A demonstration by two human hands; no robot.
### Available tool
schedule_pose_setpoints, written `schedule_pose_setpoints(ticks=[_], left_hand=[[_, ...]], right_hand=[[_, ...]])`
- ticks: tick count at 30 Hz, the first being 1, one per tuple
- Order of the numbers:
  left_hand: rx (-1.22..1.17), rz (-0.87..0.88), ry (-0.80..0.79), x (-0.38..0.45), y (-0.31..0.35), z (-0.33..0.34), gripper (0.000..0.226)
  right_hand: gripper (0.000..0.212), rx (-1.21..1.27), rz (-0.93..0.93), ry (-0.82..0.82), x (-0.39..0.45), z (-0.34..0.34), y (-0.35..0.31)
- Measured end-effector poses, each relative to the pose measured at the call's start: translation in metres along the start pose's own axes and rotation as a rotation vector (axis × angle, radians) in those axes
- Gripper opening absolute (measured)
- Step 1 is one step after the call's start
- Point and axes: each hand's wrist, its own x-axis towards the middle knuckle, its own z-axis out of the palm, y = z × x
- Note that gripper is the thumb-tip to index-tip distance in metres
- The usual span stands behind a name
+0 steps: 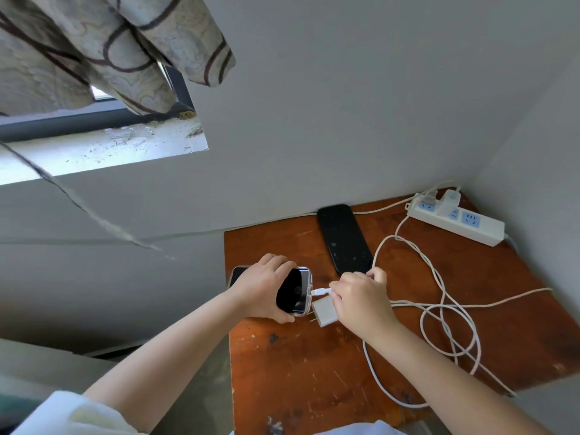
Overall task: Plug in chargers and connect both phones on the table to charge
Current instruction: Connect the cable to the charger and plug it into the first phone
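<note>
Hands work over a scuffed wooden table (314, 365) set in a room corner. Left hand (262, 288) is clamped over a phone in a clear case (295, 293), pinning it flat near the table's left edge. Right hand (361, 299) pinches a white cable plug (320, 291) between closed fingertips, its tip at the phone's right end; whether it is fully seated I cannot tell. Just beneath the plug lies a white charger block (324, 312), unplugged, prongs pointing left. Farther back, a second black phone (343, 238) lies face up, its far end against the wall. White power strip (458, 219) sits at the far right corner with a white adapter (448, 200) plugged in. White cables (445, 315) loop loosely across the table's right side.
</note>
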Motion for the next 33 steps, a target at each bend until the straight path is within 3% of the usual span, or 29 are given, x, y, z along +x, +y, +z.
schedule_pose_setpoints(ticks=[12, 16, 20, 33], left_hand=[[0.015, -0.029, 0.156, -0.002, 0.012, 0.013, 0.091], [0.007, -0.022, 0.141, -0.003, 0.013, 0.014, 0.091], [-0.014, -0.028, 0.12, -0.002, 0.014, 0.013, 0.091], [-0.018, 0.041, 0.037, -0.001, 0.016, 0.014, 0.095]], right_hand=[[0.025, 0.06, 0.024, -0.033, -0.003, -0.002, 0.006], [0.004, 0.031, -0.019, 0.074, -0.001, -0.009, 0.002], [0.025, 0.005, -0.054, 0.224, -0.003, -0.011, 0.002], [0.024, 0.039, -0.096, 0.344, -0.02, 0.005, 0.005]])
